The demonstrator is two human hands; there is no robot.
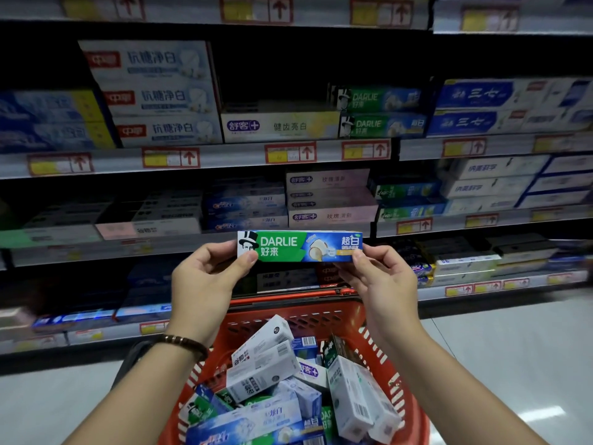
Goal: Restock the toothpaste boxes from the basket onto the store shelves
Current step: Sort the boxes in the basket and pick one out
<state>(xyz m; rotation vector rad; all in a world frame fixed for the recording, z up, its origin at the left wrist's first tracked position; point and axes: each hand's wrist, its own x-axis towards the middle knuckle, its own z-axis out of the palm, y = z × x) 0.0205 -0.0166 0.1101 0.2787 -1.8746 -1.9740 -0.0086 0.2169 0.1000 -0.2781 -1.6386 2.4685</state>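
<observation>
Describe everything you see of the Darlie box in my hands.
The Darlie box is a long, slim carton of glossy card, green at left with a top-hatted figure and white lettering, blue at right. Closed, it is held level, front to the camera, above the red basket. The left hand pinches its left end, the right hand its right.

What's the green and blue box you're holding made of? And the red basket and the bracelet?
The toothpaste box looks like glossy printed cardboard: sharp folded edges, slight sheen. The basket seems hard red plastic, moulded with rows of slots. The bracelet looks like dark brown beads, maybe wood; too small to tell.
</observation>
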